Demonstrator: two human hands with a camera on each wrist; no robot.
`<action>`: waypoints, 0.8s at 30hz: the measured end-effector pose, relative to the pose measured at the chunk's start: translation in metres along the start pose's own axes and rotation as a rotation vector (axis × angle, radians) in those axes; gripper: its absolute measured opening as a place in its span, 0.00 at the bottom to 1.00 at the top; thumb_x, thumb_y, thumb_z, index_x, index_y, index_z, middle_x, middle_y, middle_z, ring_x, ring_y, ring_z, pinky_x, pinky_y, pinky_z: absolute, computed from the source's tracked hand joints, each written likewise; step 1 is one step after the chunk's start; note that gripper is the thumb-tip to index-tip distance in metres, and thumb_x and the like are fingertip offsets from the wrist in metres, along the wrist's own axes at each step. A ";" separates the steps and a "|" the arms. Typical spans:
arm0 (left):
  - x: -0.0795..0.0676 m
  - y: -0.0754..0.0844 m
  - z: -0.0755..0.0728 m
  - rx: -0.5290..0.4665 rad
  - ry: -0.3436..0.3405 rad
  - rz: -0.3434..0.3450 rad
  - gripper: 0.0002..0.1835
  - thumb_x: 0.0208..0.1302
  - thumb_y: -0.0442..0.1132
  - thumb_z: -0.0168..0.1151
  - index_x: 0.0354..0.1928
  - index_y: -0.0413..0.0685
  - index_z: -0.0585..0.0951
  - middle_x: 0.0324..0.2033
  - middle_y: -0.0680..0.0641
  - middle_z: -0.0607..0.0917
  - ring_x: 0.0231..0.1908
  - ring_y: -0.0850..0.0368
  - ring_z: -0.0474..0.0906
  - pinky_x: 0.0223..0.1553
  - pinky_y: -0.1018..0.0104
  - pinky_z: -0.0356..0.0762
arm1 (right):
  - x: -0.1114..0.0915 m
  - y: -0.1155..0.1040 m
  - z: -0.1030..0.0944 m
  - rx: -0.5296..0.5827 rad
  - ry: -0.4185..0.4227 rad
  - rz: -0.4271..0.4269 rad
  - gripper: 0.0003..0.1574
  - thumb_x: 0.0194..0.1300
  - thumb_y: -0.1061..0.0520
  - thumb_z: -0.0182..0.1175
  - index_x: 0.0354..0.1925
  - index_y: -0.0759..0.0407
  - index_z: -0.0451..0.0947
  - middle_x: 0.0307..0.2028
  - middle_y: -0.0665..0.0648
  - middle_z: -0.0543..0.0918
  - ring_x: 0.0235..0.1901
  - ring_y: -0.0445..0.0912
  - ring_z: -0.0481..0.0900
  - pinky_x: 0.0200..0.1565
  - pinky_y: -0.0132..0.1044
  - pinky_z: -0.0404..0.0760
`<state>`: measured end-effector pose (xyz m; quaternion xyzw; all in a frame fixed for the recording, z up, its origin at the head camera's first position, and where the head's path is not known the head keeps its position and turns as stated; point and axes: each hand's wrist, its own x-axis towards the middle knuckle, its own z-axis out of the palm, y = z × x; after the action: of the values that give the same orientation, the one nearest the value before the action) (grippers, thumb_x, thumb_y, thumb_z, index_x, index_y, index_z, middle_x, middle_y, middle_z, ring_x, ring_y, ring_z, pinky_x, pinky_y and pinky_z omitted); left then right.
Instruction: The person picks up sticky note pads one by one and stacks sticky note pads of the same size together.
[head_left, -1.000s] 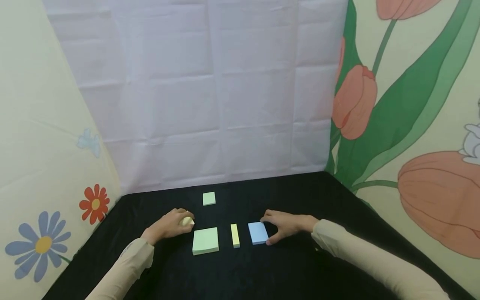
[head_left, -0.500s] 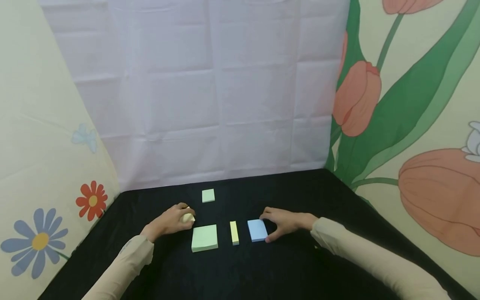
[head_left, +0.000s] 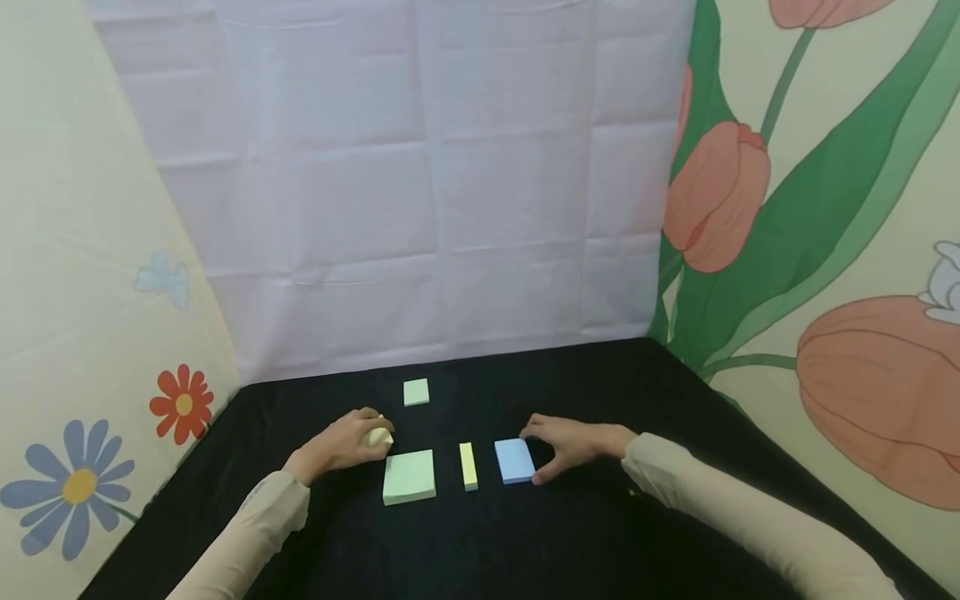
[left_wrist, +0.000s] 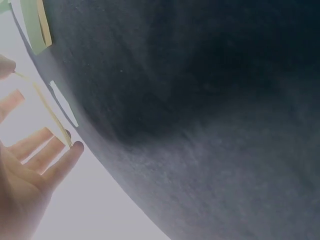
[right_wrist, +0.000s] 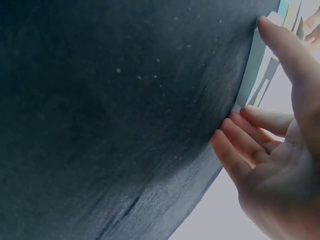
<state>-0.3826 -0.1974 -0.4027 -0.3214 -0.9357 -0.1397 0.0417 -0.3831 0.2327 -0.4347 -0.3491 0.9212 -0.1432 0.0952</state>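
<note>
My left hand [head_left: 341, 446] pinches a pale yellow sticky note [head_left: 378, 436] between thumb and fingertips, behind and left of a large green sticky note pad [head_left: 409, 477]. From the left wrist, the note's thin edge [left_wrist: 42, 102] looks bowed and off the table. On the other side, my right hand [head_left: 573, 442] holds a blue sticky note pad [head_left: 514, 461] by its right side, thumb at the near corner and index finger at the far one. That pad lies flat on the black cloth. Between the two pads is a narrow yellow pad [head_left: 468, 465] with a bluish lower layer.
A small light green pad [head_left: 416, 392] lies farther back on the black table [head_left: 570, 383]. A white cloth [head_left: 442, 183] hangs behind the table's far edge. Flower-printed cloths [head_left: 862, 183] stand at both sides.
The head view has shifted slightly. My left hand has edged a little to the right with the yellow note. My right hand stays at the blue pad.
</note>
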 end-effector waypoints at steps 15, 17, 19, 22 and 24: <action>0.005 0.008 -0.002 -0.009 -0.017 0.033 0.20 0.67 0.52 0.58 0.54 0.49 0.83 0.55 0.38 0.77 0.45 0.47 0.72 0.40 0.54 0.70 | -0.022 -0.048 -0.022 0.011 0.000 0.007 0.42 0.54 0.39 0.73 0.59 0.59 0.73 0.52 0.51 0.72 0.53 0.48 0.74 0.56 0.47 0.73; 0.006 0.010 -0.002 -0.013 -0.019 0.035 0.20 0.67 0.51 0.58 0.54 0.48 0.83 0.54 0.38 0.77 0.45 0.48 0.72 0.40 0.54 0.70 | -0.023 -0.050 -0.023 -0.001 -0.006 0.015 0.42 0.55 0.40 0.73 0.60 0.59 0.73 0.53 0.52 0.72 0.53 0.48 0.74 0.56 0.47 0.73; 0.006 0.011 -0.002 -0.015 -0.020 0.033 0.20 0.67 0.51 0.58 0.54 0.49 0.83 0.54 0.38 0.77 0.44 0.48 0.72 0.40 0.54 0.70 | -0.022 -0.046 -0.021 -0.014 -0.005 -0.014 0.42 0.57 0.38 0.71 0.60 0.60 0.72 0.53 0.53 0.72 0.53 0.48 0.74 0.55 0.47 0.74; 0.008 0.012 -0.001 -0.014 -0.020 0.032 0.20 0.67 0.52 0.58 0.54 0.49 0.83 0.54 0.39 0.77 0.45 0.48 0.72 0.40 0.54 0.69 | -0.021 -0.043 -0.020 -0.004 -0.009 -0.022 0.44 0.56 0.36 0.71 0.60 0.61 0.73 0.53 0.54 0.72 0.53 0.50 0.74 0.55 0.48 0.74; 0.009 0.013 -0.001 -0.010 -0.021 0.036 0.20 0.67 0.52 0.58 0.54 0.50 0.83 0.54 0.39 0.77 0.45 0.48 0.72 0.40 0.54 0.70 | -0.016 -0.032 -0.015 -0.021 -0.001 -0.043 0.45 0.56 0.33 0.69 0.60 0.61 0.72 0.53 0.55 0.72 0.52 0.50 0.74 0.54 0.49 0.75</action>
<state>-0.3814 -0.1827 -0.3977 -0.3399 -0.9294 -0.1402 0.0326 -0.3561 0.2235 -0.4090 -0.3698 0.9149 -0.1352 0.0890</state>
